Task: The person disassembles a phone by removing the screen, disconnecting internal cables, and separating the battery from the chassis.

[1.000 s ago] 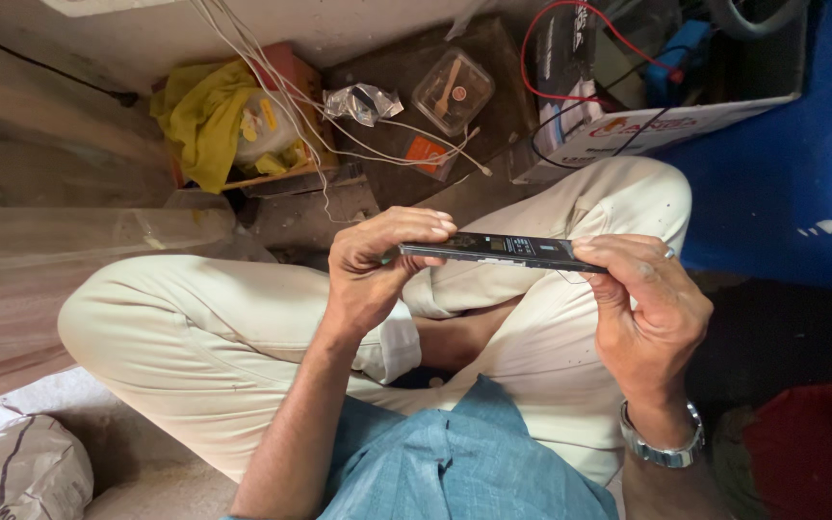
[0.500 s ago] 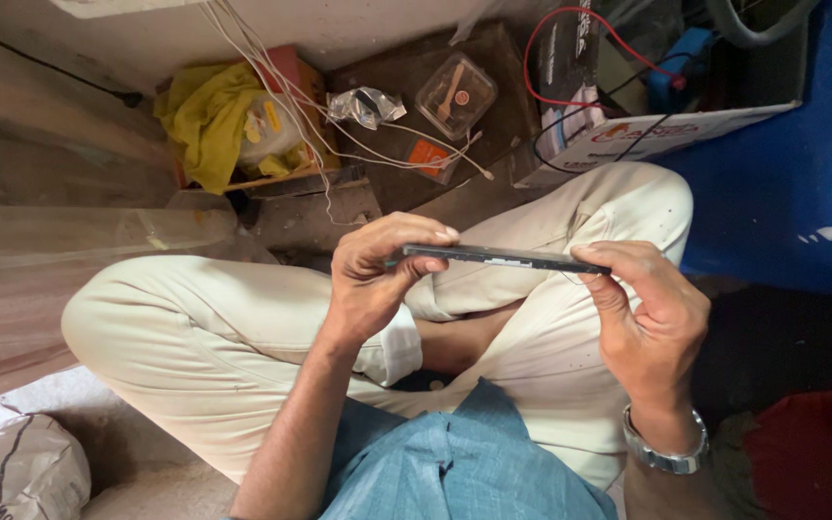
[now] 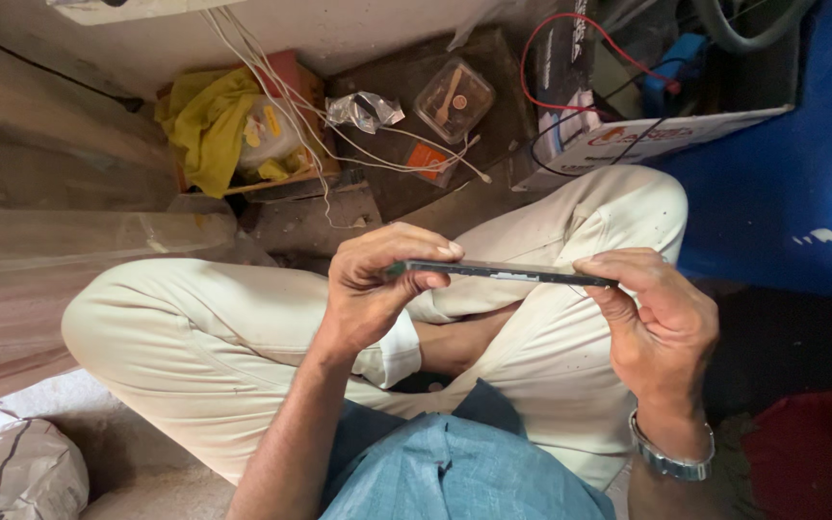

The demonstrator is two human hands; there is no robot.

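Now both hands, left (image 3: 373, 289) and right (image 3: 657, 323), are pinching the thin dark phone (image 3: 503, 273) edge-on, its face having turned away, fingers closed on its ends.

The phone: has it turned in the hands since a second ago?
Yes. The phone now shows only its thin edge, where a broader face showed before. It remains over the same knee, held by the left hand and right hand.

yellow cloth (image 3: 206, 130) upper left | white cables (image 3: 286, 91) beside it | clear plastic box (image 3: 454, 98) top centre | red wire (image 3: 551, 48) upper right | white sack (image 3: 16, 472) lower left
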